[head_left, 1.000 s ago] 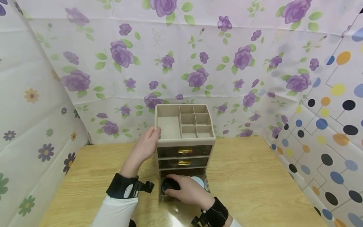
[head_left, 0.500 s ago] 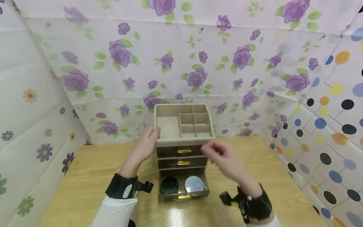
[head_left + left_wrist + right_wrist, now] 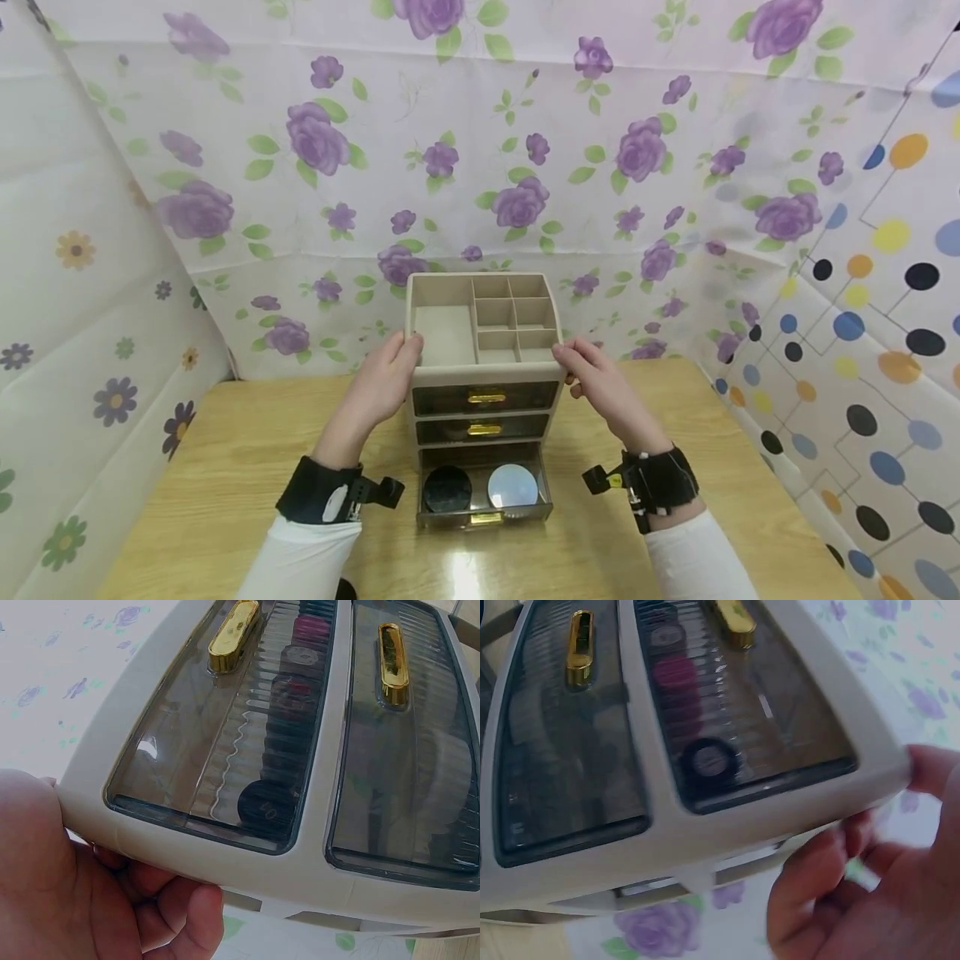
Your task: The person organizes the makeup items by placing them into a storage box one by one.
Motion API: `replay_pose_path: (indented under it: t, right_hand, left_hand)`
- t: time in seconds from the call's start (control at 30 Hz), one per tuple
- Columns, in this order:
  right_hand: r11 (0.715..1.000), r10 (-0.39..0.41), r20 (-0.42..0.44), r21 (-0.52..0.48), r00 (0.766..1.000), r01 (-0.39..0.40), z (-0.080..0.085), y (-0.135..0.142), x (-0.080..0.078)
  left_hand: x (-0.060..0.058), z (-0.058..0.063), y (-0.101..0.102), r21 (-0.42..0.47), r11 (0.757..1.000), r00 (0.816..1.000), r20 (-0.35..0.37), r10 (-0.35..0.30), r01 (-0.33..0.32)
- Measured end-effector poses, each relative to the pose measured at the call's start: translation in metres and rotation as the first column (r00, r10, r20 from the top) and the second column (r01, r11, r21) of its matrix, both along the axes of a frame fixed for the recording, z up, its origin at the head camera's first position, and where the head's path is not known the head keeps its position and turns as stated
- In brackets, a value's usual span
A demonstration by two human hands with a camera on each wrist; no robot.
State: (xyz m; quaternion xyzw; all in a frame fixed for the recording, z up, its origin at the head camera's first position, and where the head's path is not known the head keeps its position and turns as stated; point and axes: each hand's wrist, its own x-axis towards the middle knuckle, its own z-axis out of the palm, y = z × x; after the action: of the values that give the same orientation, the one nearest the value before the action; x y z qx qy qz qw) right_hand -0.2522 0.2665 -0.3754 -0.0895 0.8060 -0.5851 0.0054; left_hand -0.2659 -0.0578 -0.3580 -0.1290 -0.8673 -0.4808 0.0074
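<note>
A beige desktop drawer organizer (image 3: 491, 375) stands on the table, its divided top tray facing up. My left hand (image 3: 386, 379) holds its left side near the front corner, thumb on the rim. On the right side, my right hand (image 3: 607, 387) pinches the matching corner, its thumb on the rim and its other fingers curled by the side wall. The lowest drawer (image 3: 442, 522) is pulled out and carries a black round case (image 3: 448, 490) and a pale round disc (image 3: 513, 486). Two upper drawers with gold handles are closed; small round items (image 3: 262, 811) show through the top one.
The wooden table (image 3: 637, 500) extends to both sides of the organizer. A flowered cloth wall (image 3: 480, 150) rises close behind it, with patterned cloths at left and right. A small black thing (image 3: 347, 590) shows partly by the left sleeve.
My right hand has let go of the black round case, left the drawer, and risen to the organizer's right side, where it now grips. My left hand has stayed in place.
</note>
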Motion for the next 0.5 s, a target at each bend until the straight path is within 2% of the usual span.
replay_pose_path:
  t: [0.13, 0.23, 0.5]
  right_hand:
    - [0.993, 0.027, 0.015, -0.119, 1.000, -0.025, -0.005, 0.000, -0.004]
    - [0.983, 0.009, 0.021, -0.185, 1.000, -0.005, -0.009, -0.001, -0.004]
    - [0.976, -0.044, 0.026, -0.212, 0.999, 0.048, -0.013, -0.008, -0.003]
  left_hand:
    - [0.001, 0.001, 0.001, 0.007, 1.000, 1.000, 0.000, -0.002, 0.002]
    - [0.001, 0.001, 0.002, 0.011, 1.000, 1.000, 0.000, -0.016, 0.016]
    - [0.003, 0.002, -0.006, 0.021, 0.994, 0.994, -0.009, -0.106, 0.107]
